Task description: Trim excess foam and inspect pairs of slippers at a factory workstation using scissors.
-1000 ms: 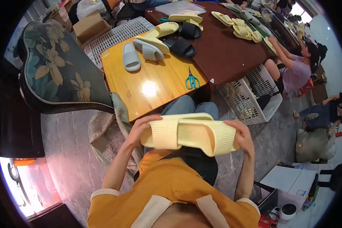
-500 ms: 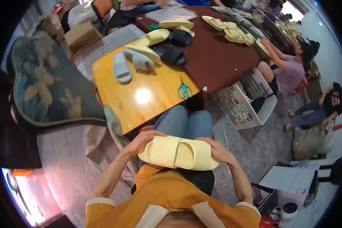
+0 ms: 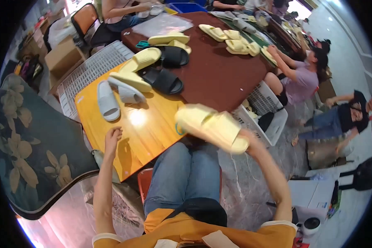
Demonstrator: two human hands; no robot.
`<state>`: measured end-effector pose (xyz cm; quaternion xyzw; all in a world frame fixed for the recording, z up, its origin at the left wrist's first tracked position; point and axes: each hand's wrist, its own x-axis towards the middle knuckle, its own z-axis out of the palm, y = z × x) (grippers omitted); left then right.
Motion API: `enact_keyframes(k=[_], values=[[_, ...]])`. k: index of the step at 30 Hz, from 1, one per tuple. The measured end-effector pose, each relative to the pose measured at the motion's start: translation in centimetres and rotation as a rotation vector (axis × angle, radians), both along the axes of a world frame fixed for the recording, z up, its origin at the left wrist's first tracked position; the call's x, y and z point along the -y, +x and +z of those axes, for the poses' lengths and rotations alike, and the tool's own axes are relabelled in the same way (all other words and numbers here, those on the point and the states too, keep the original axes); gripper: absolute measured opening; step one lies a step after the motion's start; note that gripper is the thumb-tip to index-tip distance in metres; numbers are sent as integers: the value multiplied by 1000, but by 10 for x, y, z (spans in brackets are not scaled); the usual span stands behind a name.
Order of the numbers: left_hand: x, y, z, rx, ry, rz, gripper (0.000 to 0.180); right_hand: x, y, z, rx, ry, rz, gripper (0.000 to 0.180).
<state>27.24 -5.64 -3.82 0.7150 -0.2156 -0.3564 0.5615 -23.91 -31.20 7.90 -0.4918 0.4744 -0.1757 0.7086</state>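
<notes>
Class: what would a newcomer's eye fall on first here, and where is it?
Probably the pale yellow slippers gripped by the right hand, blurred near the picture's centre. Next come the grey slippers on the glossy yellow tabletop, left of centre, then the large, dark flower-patterned furniture at the far left.

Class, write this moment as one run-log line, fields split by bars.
right hand: holding yellow slippers | left hand: no object visible, near grey slippers

Floral chair (image 3: 39, 151) left, cardboard box (image 3: 65, 62) beyond; rounded white device (image 3: 312, 224) lower right, possibly camera.
</notes>
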Motion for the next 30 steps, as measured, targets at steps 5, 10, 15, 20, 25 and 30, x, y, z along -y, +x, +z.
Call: enact_keyframes(k=[5,10,15,20,25,30], values=[[46,44,-12,384,28,-11,30,210,43,84,586,-144,-262,78],[95,90,-29,862,179,49,62,242,145,40,282,-284,-167,64],[129,119,-9,1072,612,-136,101,171,267,-41,-181,-897,409,59],[144,114,3,1124,604,-264,88,174,331,-82,-309,-1045,494,93],[160,76,-2,926,378,-371,62,158,345,-130,-387,-1180,463,64],[130,47,-4,726,171,-450,43,77,358,-119,-66,-1176,351,64]])
